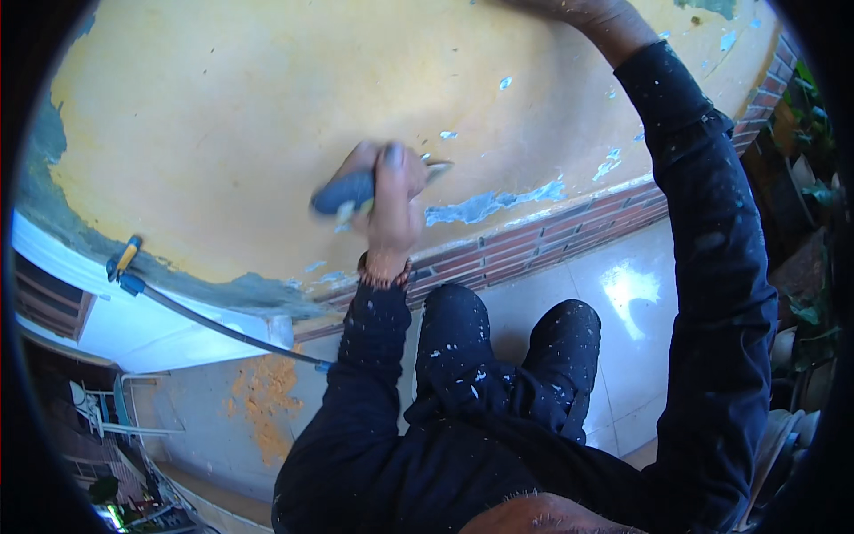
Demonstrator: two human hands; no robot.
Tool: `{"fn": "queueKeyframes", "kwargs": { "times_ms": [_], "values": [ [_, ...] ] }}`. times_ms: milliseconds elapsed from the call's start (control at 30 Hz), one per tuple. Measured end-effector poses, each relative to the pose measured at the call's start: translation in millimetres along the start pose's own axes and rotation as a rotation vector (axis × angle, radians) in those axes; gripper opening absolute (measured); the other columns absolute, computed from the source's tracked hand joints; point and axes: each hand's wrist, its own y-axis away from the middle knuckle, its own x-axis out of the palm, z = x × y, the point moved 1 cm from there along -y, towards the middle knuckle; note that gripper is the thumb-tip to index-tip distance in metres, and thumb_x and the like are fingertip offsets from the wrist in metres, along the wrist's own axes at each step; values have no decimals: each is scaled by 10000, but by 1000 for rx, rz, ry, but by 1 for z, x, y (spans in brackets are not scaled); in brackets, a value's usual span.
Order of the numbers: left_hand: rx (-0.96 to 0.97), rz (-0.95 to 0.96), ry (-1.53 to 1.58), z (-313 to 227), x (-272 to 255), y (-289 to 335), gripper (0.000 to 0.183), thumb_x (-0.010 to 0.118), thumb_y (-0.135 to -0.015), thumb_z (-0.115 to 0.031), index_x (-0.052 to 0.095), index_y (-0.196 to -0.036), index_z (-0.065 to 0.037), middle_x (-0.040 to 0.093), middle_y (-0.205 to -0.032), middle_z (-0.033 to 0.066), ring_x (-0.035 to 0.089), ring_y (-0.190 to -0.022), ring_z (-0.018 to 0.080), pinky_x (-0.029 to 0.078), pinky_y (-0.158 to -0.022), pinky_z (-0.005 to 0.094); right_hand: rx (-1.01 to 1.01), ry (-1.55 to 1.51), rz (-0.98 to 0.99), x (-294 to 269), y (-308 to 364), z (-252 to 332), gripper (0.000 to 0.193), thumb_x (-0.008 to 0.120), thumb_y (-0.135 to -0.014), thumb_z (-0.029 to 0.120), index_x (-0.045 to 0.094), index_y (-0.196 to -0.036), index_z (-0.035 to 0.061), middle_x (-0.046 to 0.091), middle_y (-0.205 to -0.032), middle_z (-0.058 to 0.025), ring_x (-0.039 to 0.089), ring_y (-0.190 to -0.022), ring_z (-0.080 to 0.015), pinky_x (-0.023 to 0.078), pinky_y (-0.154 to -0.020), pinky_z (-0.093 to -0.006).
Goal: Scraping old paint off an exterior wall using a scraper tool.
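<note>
In my left hand [391, 191] is a scraper [345, 192] with a dark blue handle. My fingers are wrapped round it, and its short blade points right, close to the yellow wall [240, 133]. Motion blurs hand and tool a little. Just below the blade, a ragged bluish-grey patch [485, 206] shows where paint is gone, with smaller chipped spots around it. At the top edge, my right hand [583, 9] reaches up by the wall; its fingers are cut off by the picture's edge.
Red brick trim [543, 233] runs along the wall's base above a pale tiled floor [623, 356]. A dark hose [222, 329] with a yellow-handled valve [129, 254] hangs at left. Orange flakes [265, 400] litter the floor there. Plants [805, 98] stand at far right.
</note>
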Motion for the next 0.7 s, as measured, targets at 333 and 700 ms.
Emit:
{"fn": "queueKeyframes", "kwargs": {
  "times_ms": [333,700],
  "values": [
    [-139,-99,-155,8,-60,49,224,606,-953,-42,457,-786,-54,429,-547,-1,452,-475,114,382,-468,293,-70,-178,-312,31,2,17,542,624,-927,222,584,-1464,164,465,-1545,-169,433,-1445,-383,324,-1198,-553],
    [145,-177,-232,-74,-96,35,295,605,-969,-58,409,-749,-72,436,-586,9,391,-490,98,305,-473,291,-9,-152,-217,18,-5,28,585,603,-919,230,523,-1492,143,430,-1557,-178,370,-1479,-395,245,-1218,-585]
  ]
}}
